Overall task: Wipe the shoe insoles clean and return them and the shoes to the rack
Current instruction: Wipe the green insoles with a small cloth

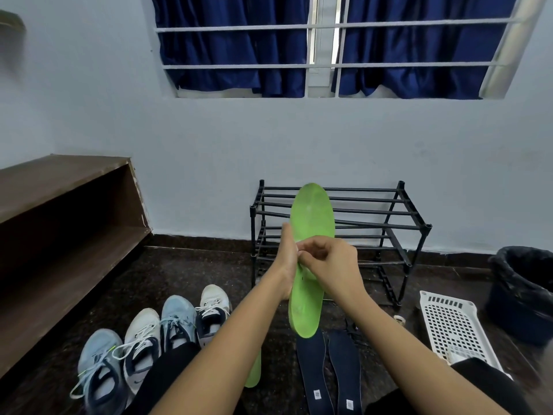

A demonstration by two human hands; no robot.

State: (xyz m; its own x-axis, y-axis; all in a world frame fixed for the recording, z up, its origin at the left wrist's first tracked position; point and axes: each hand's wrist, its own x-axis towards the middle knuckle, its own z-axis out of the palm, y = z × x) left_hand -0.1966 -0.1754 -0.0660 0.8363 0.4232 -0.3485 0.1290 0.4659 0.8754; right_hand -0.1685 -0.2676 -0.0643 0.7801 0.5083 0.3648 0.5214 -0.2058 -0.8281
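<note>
I hold a green insole (312, 217) upright in front of the black shoe rack (395, 205). My left hand (285, 262) grips its left edge, with the fingers hidden behind it. With curled fingers, my right hand (329, 265) pinches the insole at its middle, close to the left hand; a small white bit shows between them. A second green insole (253, 374) lies on the floor, mostly hidden under my left forearm. Two dark blue insoles (314, 369) lie side by side below the held one. Several sneakers (176, 319) stand in a row at the lower left.
A white perforated basket (453, 327) lies on the floor at the right, with a black bin (526, 283) behind it. A brown wooden shelf unit (59, 223) runs along the left wall. The rack's bars hold nothing. Dark floor lies between the sneakers and the rack.
</note>
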